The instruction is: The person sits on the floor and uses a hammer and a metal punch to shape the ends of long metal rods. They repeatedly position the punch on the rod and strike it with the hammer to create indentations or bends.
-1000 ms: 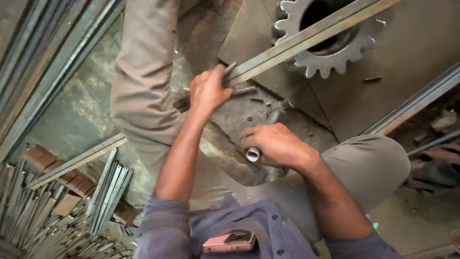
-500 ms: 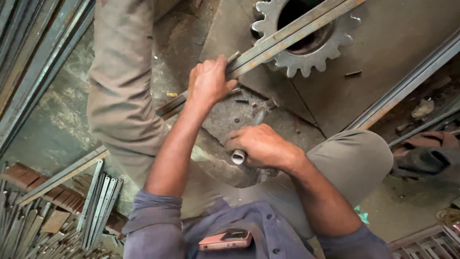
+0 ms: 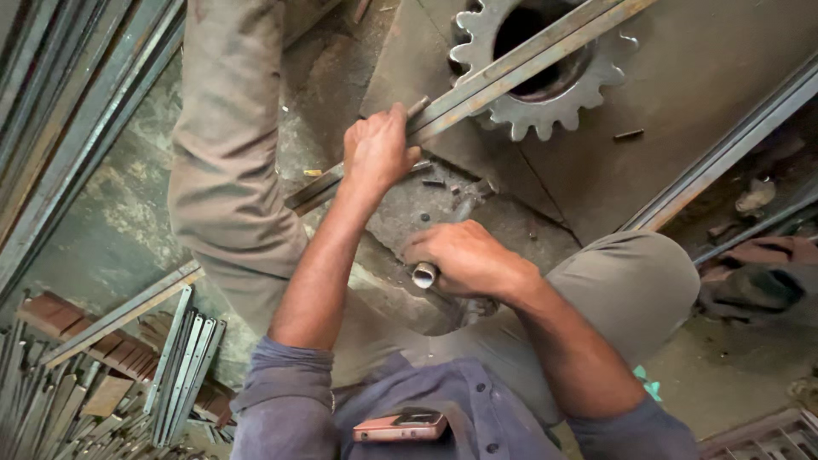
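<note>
My left hand [image 3: 377, 150] grips a long flat steel bar [image 3: 511, 72] that runs diagonally from the lower left up to the upper right, lying over a large toothed gear [image 3: 558, 106]. My right hand [image 3: 464, 258] is closed around a round metal handle [image 3: 423, 275], its end showing at the thumb side; the tool's head is hidden under the hand. Both hands work over a grey metal block [image 3: 434, 209] between my knees.
A stack of cut steel strips [image 3: 102, 400] lies at the lower left. Long angle bars [image 3: 60, 128] run along the left edge and another bar [image 3: 724, 145] along the right. A phone [image 3: 399, 426] sits in my shirt pocket. Small metal offcuts [image 3: 629, 134] lie on the plate.
The view has shifted slightly; my left hand has slid a little along the bar, and my right hand with the handle has stayed low over the block.
</note>
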